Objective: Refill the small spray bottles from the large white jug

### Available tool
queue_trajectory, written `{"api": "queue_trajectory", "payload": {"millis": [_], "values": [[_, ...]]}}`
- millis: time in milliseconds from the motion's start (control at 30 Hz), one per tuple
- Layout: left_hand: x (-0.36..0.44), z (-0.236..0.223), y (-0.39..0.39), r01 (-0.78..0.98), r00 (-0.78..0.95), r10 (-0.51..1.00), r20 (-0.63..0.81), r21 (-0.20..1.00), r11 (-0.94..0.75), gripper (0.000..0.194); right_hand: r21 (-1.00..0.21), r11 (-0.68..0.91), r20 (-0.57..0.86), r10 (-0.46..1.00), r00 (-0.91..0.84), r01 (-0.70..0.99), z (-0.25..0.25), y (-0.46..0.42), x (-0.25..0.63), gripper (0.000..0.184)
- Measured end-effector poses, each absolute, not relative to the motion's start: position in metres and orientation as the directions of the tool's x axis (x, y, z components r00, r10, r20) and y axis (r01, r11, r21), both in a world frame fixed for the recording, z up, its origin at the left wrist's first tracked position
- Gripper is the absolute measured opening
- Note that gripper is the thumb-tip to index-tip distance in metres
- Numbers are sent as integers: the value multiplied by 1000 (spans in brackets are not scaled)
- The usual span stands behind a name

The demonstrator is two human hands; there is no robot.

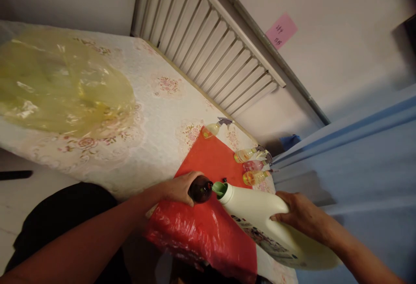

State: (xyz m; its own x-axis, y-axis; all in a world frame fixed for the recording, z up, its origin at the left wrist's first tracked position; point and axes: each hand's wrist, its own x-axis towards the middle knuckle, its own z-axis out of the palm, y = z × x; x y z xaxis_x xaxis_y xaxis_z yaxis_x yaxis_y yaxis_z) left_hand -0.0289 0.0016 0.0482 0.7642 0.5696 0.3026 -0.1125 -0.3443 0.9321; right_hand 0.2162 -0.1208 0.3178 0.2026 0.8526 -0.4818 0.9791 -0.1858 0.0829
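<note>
My left hand (186,187) is wrapped round a dark brown bottle (200,190) whose mouth faces the camera and to the right. In my right hand (297,212) is a large pale jug (260,206), tipped over, with a printed label on its side. The jug's green-lined spout (219,188) meets the brown bottle's mouth; whether liquid is flowing I cannot make out. Both are held above a red plastic sheet (208,162). A small dark cap (224,180) lies on the sheet beside the spout.
Several spray bottles (244,155) stand toward the back right of the flowered tablecloth (156,115). A yellow plastic bag (65,85) covers the left part. Behind the table are a radiator (208,37) and a pink note (281,30). Blue curtains (367,167) hang at right.
</note>
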Motion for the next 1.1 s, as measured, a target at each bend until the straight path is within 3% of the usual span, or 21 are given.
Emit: {"api": "queue_trajectory", "payload": {"millis": [1100], "values": [[-29,50,1,-124,768,564,303,934,-334,82,60,-176,-483,856,183,983,317,-121,220,22]]}}
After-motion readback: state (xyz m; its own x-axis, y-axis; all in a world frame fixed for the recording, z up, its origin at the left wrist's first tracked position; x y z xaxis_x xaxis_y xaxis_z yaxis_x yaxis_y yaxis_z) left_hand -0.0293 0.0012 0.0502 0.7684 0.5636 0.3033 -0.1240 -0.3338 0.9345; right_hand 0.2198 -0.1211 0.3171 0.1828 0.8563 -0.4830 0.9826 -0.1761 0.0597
